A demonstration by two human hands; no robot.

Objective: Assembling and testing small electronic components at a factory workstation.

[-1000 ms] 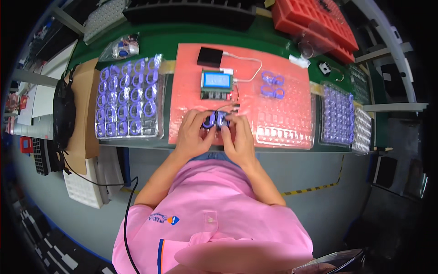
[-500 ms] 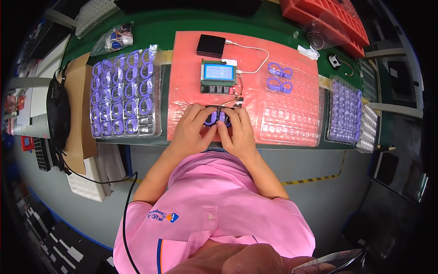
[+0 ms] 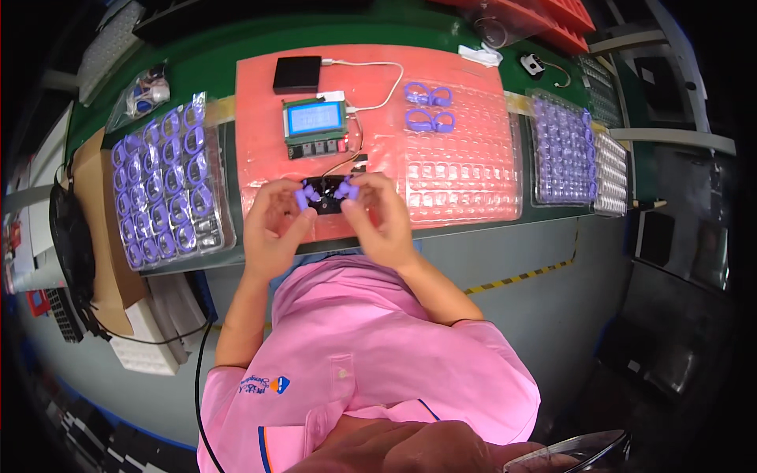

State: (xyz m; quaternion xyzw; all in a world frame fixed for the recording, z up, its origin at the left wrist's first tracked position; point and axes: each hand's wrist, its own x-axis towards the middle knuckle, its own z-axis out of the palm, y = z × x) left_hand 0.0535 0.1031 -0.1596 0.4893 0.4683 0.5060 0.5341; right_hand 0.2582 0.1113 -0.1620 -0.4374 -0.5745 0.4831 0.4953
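Note:
My left hand (image 3: 274,225) pinches a purple ear-hook earphone (image 3: 303,197) between thumb and fingers. In my right hand (image 3: 386,219) is a matching purple ear-hook earphone (image 3: 347,191). Both are held just over a black cradle (image 3: 326,203) near the front of the pink mat (image 3: 264,150); whether they touch it is hard to see. Wires run from the cradle to a green circuit board with a lit blue-white screen (image 3: 314,118). To the right, a clear blister tray (image 3: 461,185) has two pairs of purple earphones (image 3: 430,121) in its far left corner.
A tray full of purple earphones (image 3: 162,189) stands at the left, beside a cardboard box (image 3: 98,229). Another filled tray (image 3: 564,150) lies at the right. Behind the board, a black box (image 3: 297,75) has a white cable (image 3: 394,69). Red bins (image 3: 564,16) stand at the far right.
My hands have moved apart, each lifting an earphone from the black cradle, whose middle now shows. The whole view has shifted, so the bench appears further left.

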